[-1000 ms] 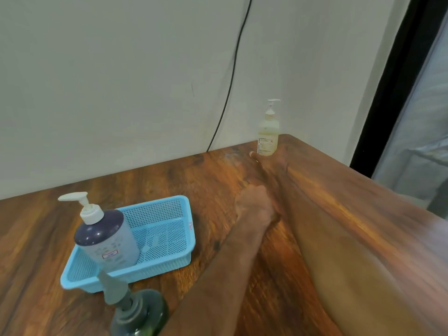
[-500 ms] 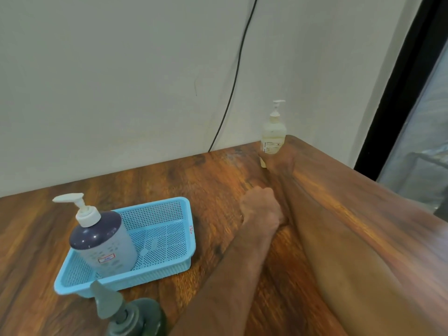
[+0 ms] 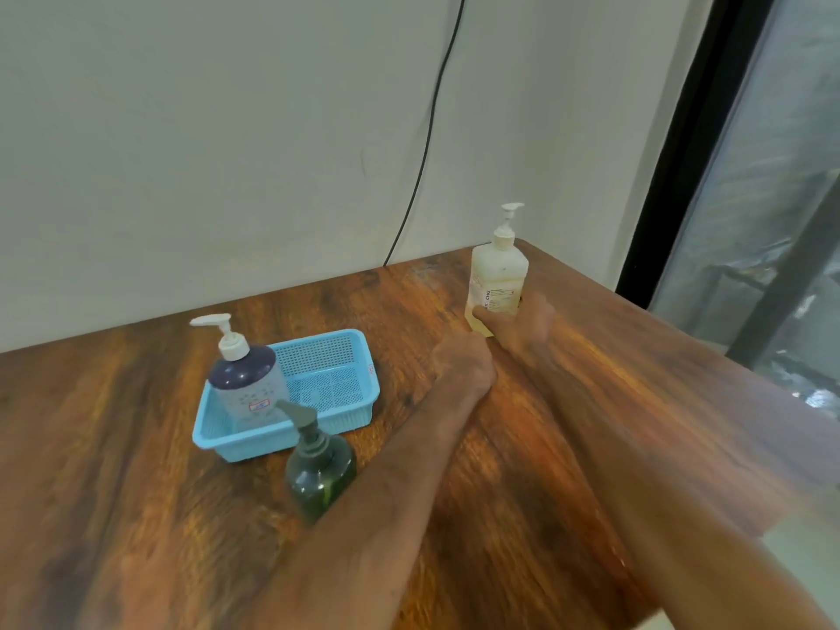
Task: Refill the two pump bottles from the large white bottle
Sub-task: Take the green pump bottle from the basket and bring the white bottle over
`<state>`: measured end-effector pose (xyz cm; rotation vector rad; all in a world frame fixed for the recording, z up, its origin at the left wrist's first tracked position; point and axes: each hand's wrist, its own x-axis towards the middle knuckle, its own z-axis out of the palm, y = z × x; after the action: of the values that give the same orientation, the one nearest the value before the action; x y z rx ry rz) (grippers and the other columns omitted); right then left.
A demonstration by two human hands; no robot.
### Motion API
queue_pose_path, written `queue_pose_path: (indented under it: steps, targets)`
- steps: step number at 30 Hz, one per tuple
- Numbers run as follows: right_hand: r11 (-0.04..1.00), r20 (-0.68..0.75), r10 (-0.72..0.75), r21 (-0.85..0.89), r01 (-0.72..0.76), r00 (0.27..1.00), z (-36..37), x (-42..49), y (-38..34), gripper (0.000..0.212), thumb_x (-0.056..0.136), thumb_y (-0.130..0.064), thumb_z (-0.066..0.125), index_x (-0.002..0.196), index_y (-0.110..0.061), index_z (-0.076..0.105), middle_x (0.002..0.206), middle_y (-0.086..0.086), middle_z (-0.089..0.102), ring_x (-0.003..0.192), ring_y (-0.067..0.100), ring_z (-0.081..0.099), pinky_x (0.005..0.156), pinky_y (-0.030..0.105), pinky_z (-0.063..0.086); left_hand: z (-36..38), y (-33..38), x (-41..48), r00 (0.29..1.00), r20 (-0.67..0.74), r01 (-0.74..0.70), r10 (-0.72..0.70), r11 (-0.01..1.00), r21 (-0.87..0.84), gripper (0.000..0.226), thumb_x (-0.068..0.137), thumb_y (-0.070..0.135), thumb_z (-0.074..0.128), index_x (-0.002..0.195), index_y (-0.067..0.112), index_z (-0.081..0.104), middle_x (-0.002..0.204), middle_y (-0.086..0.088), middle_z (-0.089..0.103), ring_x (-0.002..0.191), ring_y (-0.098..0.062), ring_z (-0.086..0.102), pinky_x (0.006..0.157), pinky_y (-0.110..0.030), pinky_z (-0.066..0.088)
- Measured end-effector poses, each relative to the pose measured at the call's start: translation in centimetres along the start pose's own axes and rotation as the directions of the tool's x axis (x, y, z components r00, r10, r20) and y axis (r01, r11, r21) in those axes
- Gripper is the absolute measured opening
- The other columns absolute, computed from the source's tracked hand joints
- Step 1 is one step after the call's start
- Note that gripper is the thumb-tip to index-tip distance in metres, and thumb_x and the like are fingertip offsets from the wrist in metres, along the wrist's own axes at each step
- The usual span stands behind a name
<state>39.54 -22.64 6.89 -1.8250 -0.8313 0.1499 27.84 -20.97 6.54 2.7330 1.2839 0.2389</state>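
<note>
The large white pump bottle [image 3: 500, 270], cream-coloured with a label, stands at the table's far right corner. My right hand [image 3: 522, 322] is wrapped around its lower part. My left hand [image 3: 463, 363] rests as a closed fist on the wood just in front of it, holding nothing. A pump bottle with a dark blue top and white pump [image 3: 247, 384] stands in the left end of a blue basket [image 3: 336, 352]. A dark green pump bottle [image 3: 320, 470] stands on the table in front of the basket, beside my left forearm.
The wooden table [image 3: 136, 493] meets a pale wall at the back. A black cable [image 3: 427, 143] hangs down the wall behind the table. To the right the table edge drops off beside a dark-framed window [image 3: 672, 152].
My right hand has closed around the white bottle's base. The view has shifted, so the green bottle shows fully. My left fist has stayed about where it was.
</note>
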Motion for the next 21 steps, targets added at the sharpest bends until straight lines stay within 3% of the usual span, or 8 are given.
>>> queue_pose_path:
  steps: [6, 11, 14, 19, 21]
  targets:
    - [1.0, -0.008, 0.005, 0.024, -0.005, 1.0, -3.9, -9.9, -1.9, 0.042, 0.063, -0.026, 0.092, 0.099, -0.009, 0.077, 0.096, 0.004, 0.078, 0.066, -0.002, 0.065, 0.048, 0.007, 0.046, -3.0, 0.1, -9.3, 1.0, 0.027, 0.0, 0.005, 0.989, -0.148, 0.029, 0.106, 0.03, 0.064, 0.13, 0.012, 0.066, 0.129, -0.008, 0.069, 0.116, -0.029, 0.068, 0.102, -0.042, 0.058]
    - [1.0, 0.023, -0.008, 0.028, 0.008, 1.0, -6.3, -16.9, -3.3, 0.06, 0.067, -0.027, 0.093, 0.12, -0.007, 0.071, 0.118, 0.005, 0.074, 0.088, 0.009, 0.069, 0.058, 0.011, 0.05, -4.6, -1.2, -18.4, 0.999, -0.008, -0.052, 0.051, 0.978, -0.2, 0.025, 0.1, 0.026, 0.073, 0.122, 0.016, 0.068, 0.118, -0.005, 0.071, 0.104, -0.024, 0.071, 0.097, -0.041, 0.062]
    - [1.0, 0.051, 0.001, 0.001, -0.001, 0.999, -6.9, -20.1, -3.9, 0.064, 0.065, -0.031, 0.094, 0.12, -0.007, 0.071, 0.119, 0.006, 0.074, 0.09, 0.013, 0.073, 0.057, 0.015, 0.054, -5.2, -2.4, -22.6, 0.997, -0.004, -0.077, 0.078, 0.977, -0.201, 0.016, 0.1, 0.023, 0.072, 0.113, 0.015, 0.07, 0.108, -0.004, 0.072, 0.094, -0.02, 0.069, 0.088, -0.036, 0.062]
    - [1.0, 0.109, -0.024, -0.014, 0.025, 0.994, -6.3, -24.9, -4.1, 0.059, 0.065, -0.033, 0.094, 0.116, -0.012, 0.07, 0.119, 0.002, 0.074, 0.097, 0.011, 0.072, 0.07, 0.026, 0.062, -5.5, -3.8, -27.5, 0.988, -0.139, -0.095, 0.066, 0.973, -0.212, 0.019, 0.1, 0.019, 0.068, 0.118, 0.014, 0.071, 0.118, -0.003, 0.069, 0.11, -0.022, 0.065, 0.092, -0.039, 0.06]
    - [1.0, 0.138, -0.029, -0.005, 0.03, 0.99, -5.6, -26.2, -3.9, 0.06, 0.067, -0.032, 0.093, 0.118, -0.012, 0.069, 0.123, 0.002, 0.072, 0.098, 0.009, 0.071, 0.07, 0.023, 0.061, -5.2, -4.6, -28.7, 0.982, -0.186, -0.071, 0.024, 0.966, -0.25, 0.017, 0.102, 0.022, 0.067, 0.118, 0.018, 0.071, 0.116, 0.002, 0.068, 0.111, -0.017, 0.064, 0.092, -0.036, 0.06]
